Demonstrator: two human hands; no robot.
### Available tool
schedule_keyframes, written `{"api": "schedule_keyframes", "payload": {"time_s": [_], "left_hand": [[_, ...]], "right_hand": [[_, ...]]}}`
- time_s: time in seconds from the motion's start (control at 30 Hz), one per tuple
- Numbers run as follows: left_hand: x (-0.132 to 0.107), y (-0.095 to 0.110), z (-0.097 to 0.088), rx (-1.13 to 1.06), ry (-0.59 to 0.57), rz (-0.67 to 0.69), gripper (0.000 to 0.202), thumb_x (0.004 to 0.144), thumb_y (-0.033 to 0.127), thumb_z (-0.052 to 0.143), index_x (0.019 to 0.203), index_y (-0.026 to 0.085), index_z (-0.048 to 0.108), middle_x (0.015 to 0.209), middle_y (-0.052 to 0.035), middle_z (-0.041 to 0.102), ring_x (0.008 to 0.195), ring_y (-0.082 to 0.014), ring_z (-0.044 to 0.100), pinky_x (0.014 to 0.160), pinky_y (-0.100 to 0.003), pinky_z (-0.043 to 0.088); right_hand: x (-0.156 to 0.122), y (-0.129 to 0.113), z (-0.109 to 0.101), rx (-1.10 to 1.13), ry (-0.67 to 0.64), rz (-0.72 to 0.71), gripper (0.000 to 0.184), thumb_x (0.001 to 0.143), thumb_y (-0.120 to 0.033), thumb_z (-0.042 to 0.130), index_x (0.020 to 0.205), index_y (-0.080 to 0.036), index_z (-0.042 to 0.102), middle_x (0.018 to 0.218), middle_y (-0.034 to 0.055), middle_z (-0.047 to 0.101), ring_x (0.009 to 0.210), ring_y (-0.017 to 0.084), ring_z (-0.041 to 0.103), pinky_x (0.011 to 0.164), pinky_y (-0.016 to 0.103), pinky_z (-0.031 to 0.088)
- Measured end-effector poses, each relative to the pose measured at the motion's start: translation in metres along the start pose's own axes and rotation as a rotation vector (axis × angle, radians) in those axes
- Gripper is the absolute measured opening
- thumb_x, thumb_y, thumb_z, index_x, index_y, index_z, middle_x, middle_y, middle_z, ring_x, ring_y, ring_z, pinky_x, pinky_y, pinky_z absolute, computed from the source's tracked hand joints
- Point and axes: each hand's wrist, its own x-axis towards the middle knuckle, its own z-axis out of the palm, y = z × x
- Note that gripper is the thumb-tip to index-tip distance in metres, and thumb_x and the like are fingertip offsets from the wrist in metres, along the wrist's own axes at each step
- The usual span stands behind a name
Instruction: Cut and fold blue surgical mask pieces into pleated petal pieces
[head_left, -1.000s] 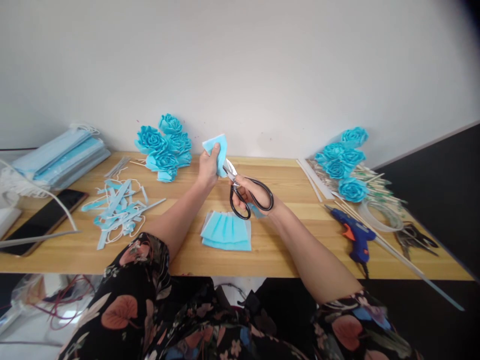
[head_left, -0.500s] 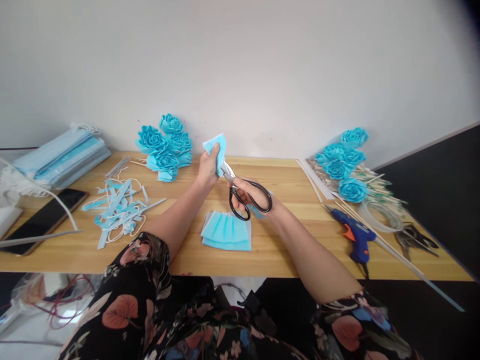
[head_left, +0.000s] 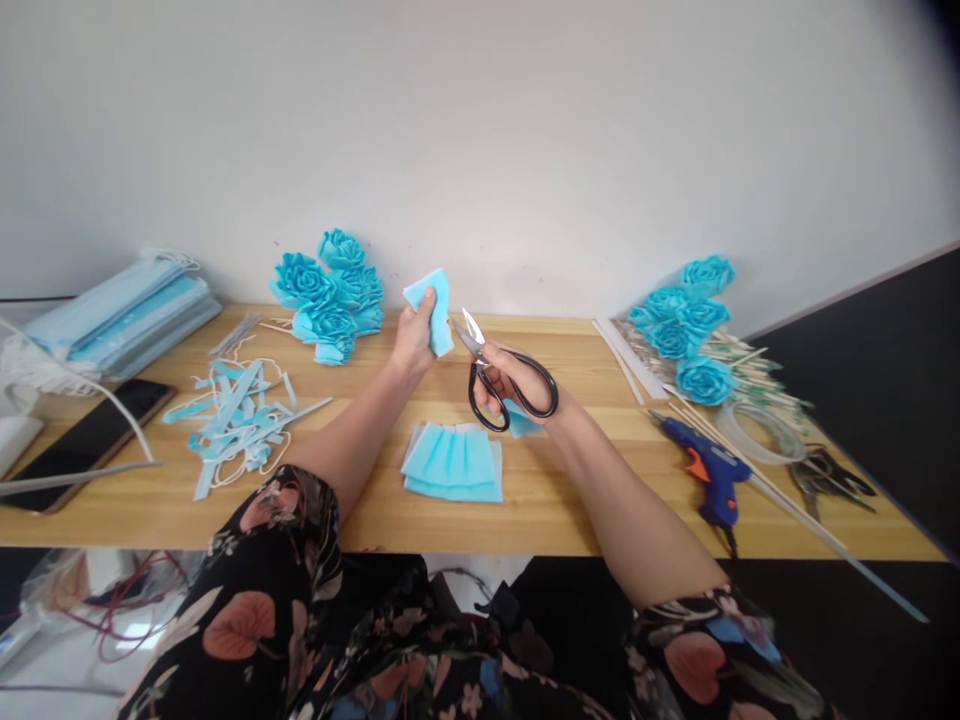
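My left hand [head_left: 414, 335] pinches a folded piece of light blue face mask fabric [head_left: 438, 300], thumb on its front, raised over the back of the table. Black-handled scissors [head_left: 478, 352] are in my right hand [head_left: 504, 380], with fingers through the loops. Their blades stand parted, pointing up and left, just right of the fabric and apart from it. On the table below lies a small stack of cut, pleated blue mask pieces [head_left: 453, 462]. Another blue piece [head_left: 523, 420] is partly hidden under my right hand and wrist.
Left are a stack of face masks [head_left: 127, 310], a phone [head_left: 90, 445], trimmed strips and ear loops [head_left: 236, 415], and blue fabric flowers [head_left: 330, 295]. Right are more blue flowers [head_left: 686, 320], thin sticks [head_left: 757, 375], a tape roll [head_left: 761, 432], a blue glue gun [head_left: 709, 470] and pliers [head_left: 832, 475].
The scissors have moved right and down, away from the fabric, and their blades have opened. The fabric in my left hand now hangs free of the blades.
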Motion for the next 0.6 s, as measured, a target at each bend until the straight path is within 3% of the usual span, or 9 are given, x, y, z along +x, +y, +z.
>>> {"api": "schedule_keyframes", "payload": {"time_s": [0.13,0.6], "left_hand": [[-0.0011,-0.0012,0.0009,0.03,0.005,0.057,0.043,0.075,0.05,0.078,0.074,0.018,0.051,0.054,0.0066,0.049,0.044,-0.0058,0.044,0.046,-0.02,0.037],[-0.0025,0.0024,0.0029,0.031,0.015,0.021,0.043,0.077,0.051,0.077,0.071,0.018,0.048,0.053,0.0071,0.047,0.043,-0.0057,0.043,0.046,-0.019,0.038]], "right_hand": [[0.0013,0.003,0.0021,0.005,0.003,0.008,0.048,0.082,-0.066,0.061,0.095,-0.02,0.056,0.057,-0.0003,0.066,0.04,0.011,0.054,0.039,0.02,0.041],[0.0021,0.0051,-0.0004,-0.023,0.002,0.038,0.048,0.083,-0.066,0.061,0.095,-0.02,0.056,0.057,0.0,0.066,0.04,0.011,0.054,0.038,0.019,0.042]]}}
